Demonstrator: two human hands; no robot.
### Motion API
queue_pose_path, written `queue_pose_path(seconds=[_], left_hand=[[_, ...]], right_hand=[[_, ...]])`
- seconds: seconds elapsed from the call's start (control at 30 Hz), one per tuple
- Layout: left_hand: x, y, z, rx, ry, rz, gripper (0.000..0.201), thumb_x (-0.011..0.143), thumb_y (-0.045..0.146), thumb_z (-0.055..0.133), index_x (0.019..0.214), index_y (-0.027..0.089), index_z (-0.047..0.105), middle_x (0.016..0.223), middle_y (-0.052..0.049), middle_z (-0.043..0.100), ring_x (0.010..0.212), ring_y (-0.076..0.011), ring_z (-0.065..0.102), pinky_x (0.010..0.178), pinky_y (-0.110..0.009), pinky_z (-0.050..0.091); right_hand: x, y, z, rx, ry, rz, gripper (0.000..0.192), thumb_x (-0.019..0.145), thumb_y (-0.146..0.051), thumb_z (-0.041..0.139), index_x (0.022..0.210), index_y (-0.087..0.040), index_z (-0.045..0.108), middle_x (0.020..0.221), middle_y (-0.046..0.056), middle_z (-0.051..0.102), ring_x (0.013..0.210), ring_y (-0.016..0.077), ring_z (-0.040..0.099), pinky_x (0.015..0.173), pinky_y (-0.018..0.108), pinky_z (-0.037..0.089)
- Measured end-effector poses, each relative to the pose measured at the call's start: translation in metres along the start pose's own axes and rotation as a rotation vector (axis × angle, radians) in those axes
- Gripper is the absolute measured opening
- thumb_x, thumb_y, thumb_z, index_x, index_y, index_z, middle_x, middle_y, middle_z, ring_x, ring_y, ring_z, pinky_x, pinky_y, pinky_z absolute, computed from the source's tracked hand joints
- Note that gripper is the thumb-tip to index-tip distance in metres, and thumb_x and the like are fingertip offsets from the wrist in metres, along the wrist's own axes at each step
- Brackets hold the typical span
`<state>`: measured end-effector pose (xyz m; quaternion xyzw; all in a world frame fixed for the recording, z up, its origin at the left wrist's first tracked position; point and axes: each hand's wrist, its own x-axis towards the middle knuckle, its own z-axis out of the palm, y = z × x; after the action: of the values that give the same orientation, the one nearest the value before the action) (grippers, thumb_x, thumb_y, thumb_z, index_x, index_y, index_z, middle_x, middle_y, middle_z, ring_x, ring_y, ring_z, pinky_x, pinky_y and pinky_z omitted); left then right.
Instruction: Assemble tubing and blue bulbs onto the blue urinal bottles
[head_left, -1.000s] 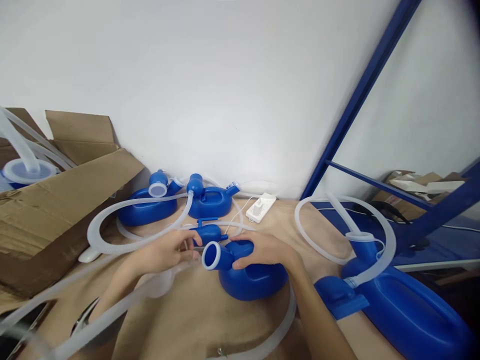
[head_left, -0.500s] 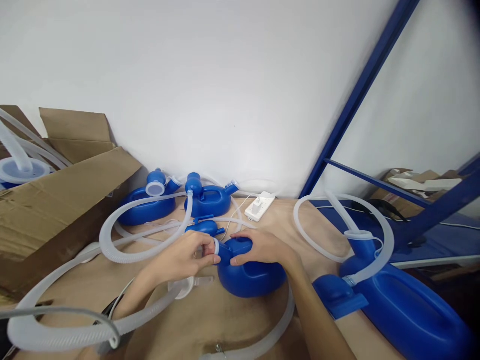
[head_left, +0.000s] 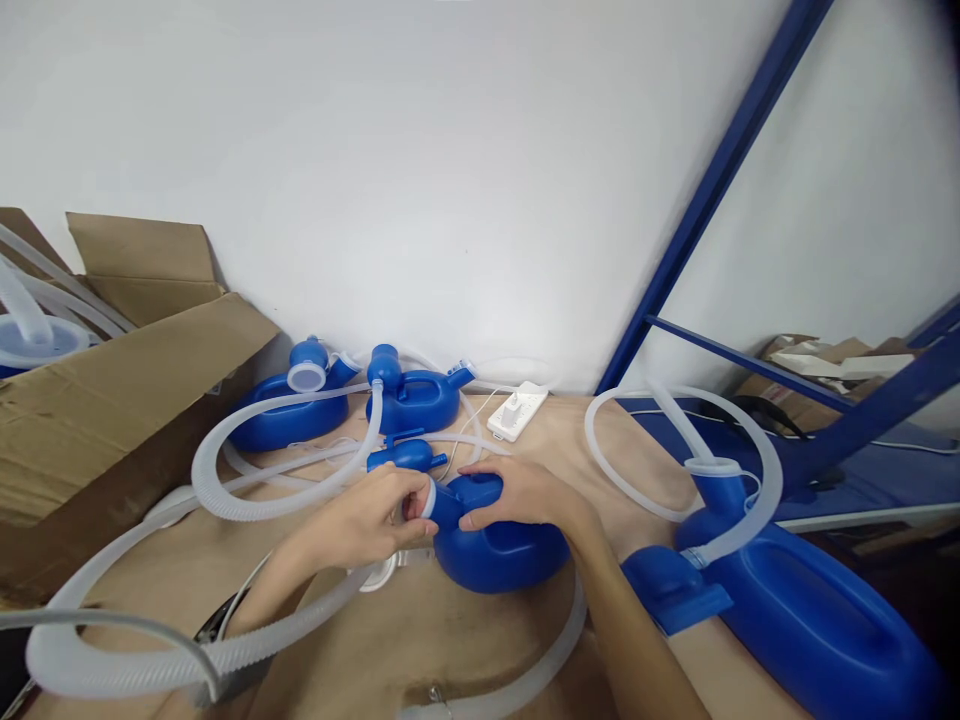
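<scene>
A blue plastic urinal bottle [head_left: 502,558] lies on its side on the table, its neck pointing left toward me. My right hand [head_left: 517,492] is closed over its top near the handle and neck. At the bottle's mouth, my left hand [head_left: 379,515] pinches the white collar [head_left: 430,497] between thumb and fingers. Just below my left hand is a clear white lid [head_left: 381,574], partly hidden, with a corrugated hose [head_left: 300,625] running from it in a wide loop to the left. Behind my hands lies a small blue funnel-like piece [head_left: 409,456].
Two blue bottles [head_left: 416,403] with hoses stand against the wall. A larger-looking one [head_left: 825,610] with its hose lies at the right. An open cardboard box [head_left: 135,400] holding hoses fills the left. A white power strip [head_left: 517,412] lies behind, and a blue metal frame [head_left: 697,220] leans at right.
The white lid and its hose end have shifted slightly right, closer to the bottle. Both hands keep nearly the same hold, and the view has moved a little.
</scene>
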<state>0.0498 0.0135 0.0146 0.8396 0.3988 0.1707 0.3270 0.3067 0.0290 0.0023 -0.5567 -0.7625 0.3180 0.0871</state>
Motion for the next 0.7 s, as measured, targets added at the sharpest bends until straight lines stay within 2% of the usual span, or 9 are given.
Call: queue_pose_path(seconds=[0.17, 0.3, 0.4, 0.57, 0.7], left_hand=[[0.002, -0.008, -0.003, -0.059, 0.011, -0.013, 0.029, 0.079, 0.04, 0.073, 0.067, 0.022, 0.055, 0.073, -0.001, 0.058, 0.076, -0.0211, 0.051, 0.069, -0.029, 0.037], [-0.006, -0.01, -0.012, -0.234, -0.063, -0.034, 0.03, 0.079, 0.045, 0.073, 0.07, 0.022, 0.057, 0.074, 0.0, 0.058, 0.076, -0.0204, 0.051, 0.069, -0.028, 0.04], [-0.013, -0.007, -0.018, -0.231, -0.104, -0.081, 0.027, 0.079, 0.043, 0.075, 0.072, 0.022, 0.058, 0.073, 0.001, 0.057, 0.072, -0.0185, 0.049, 0.065, -0.027, 0.039], [-0.013, -0.007, -0.022, -0.155, -0.039, -0.1, 0.028, 0.083, 0.041, 0.071, 0.068, 0.021, 0.057, 0.07, 0.002, 0.056, 0.069, -0.0172, 0.048, 0.063, -0.026, 0.036], [-0.008, -0.021, -0.014, -0.097, 0.023, -0.08, 0.02, 0.086, 0.036, 0.066, 0.074, 0.021, 0.068, 0.073, -0.001, 0.063, 0.07, -0.0199, 0.053, 0.064, -0.028, 0.037]], right_hand=[[-0.001, 0.002, 0.0, -0.001, -0.004, -0.015, 0.094, 0.06, -0.073, 0.084, 0.141, -0.031, 0.066, 0.146, 0.004, 0.065, 0.136, 0.036, 0.058, 0.116, 0.045, 0.042], [-0.003, 0.003, -0.003, 0.005, -0.034, -0.06, 0.091, 0.058, -0.072, 0.086, 0.138, -0.033, 0.068, 0.143, 0.004, 0.067, 0.132, 0.0359, 0.06, 0.115, 0.045, 0.044], [-0.003, 0.004, -0.004, 0.005, -0.032, -0.073, 0.088, 0.059, -0.071, 0.086, 0.136, -0.033, 0.07, 0.14, 0.004, 0.069, 0.13, 0.0358, 0.062, 0.114, 0.045, 0.044], [-0.001, 0.006, -0.004, 0.01, -0.032, -0.002, 0.09, 0.06, -0.071, 0.086, 0.14, -0.032, 0.067, 0.145, 0.004, 0.065, 0.132, 0.0359, 0.06, 0.114, 0.045, 0.045], [-0.003, 0.007, -0.008, 0.013, -0.067, -0.006, 0.088, 0.065, -0.07, 0.084, 0.141, -0.029, 0.065, 0.147, 0.006, 0.063, 0.133, 0.0358, 0.059, 0.115, 0.046, 0.045]])
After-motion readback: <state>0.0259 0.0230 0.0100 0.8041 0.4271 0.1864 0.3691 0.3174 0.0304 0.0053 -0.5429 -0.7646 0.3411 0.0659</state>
